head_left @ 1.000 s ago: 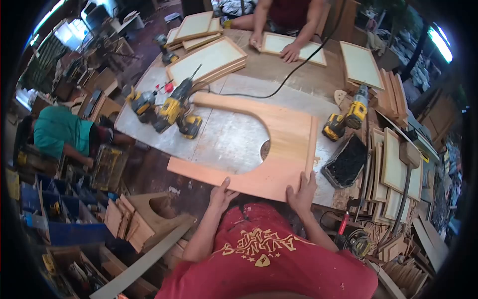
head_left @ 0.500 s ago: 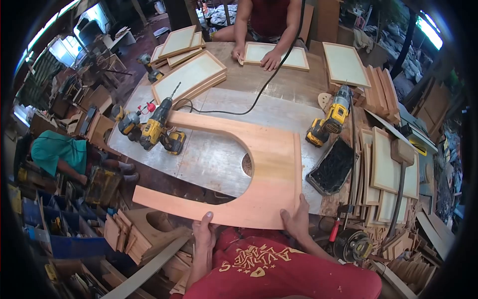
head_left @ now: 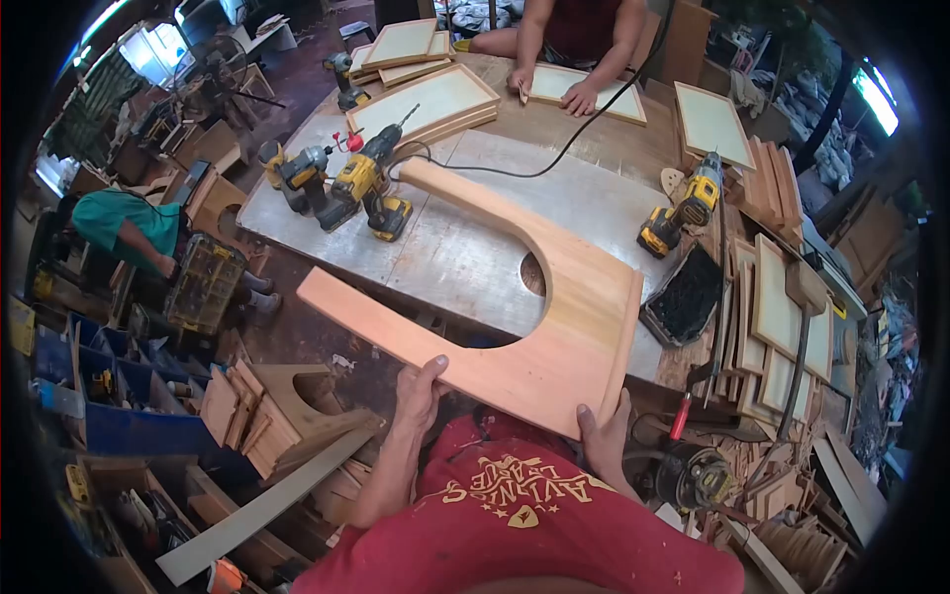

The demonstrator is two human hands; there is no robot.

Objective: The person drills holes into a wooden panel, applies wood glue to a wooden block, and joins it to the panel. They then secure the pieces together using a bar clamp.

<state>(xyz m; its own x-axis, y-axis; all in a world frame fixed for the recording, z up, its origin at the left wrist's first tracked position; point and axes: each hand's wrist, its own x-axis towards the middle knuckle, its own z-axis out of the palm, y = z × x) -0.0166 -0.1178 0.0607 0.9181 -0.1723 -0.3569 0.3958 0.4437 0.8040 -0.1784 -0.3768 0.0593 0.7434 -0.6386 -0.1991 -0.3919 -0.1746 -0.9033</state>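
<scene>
A U-shaped wooden panel (head_left: 584,297) with a rounded cutout is held up over the near edge of the metal-topped table (head_left: 455,282), its two prongs pointing left. My left hand (head_left: 420,396) grips the edge of its nearer prong, thumb on top and fingers hidden beneath. At the near right corner, by a raised strip along the end, my right hand (head_left: 604,436) is closed on the panel. Left of the far prong stand yellow-and-black cordless drills, one a drill (head_left: 366,183) with a long bit. Another cordless drill (head_left: 683,208) lies right of the panel.
Across the table a person's hands (head_left: 579,97) rest at a framed panel (head_left: 584,91). Framed panels (head_left: 426,104) are stacked at the back left. A black cable (head_left: 554,163) crosses the tabletop. A dark tray (head_left: 685,297), a mallet (head_left: 807,292) and a red-handled clamp (head_left: 681,416) are at right.
The U-shaped panel has turned clockwise in view, its right end lower and its prongs higher. Both hands still grip it. The surroundings shifted as the camera moved.
</scene>
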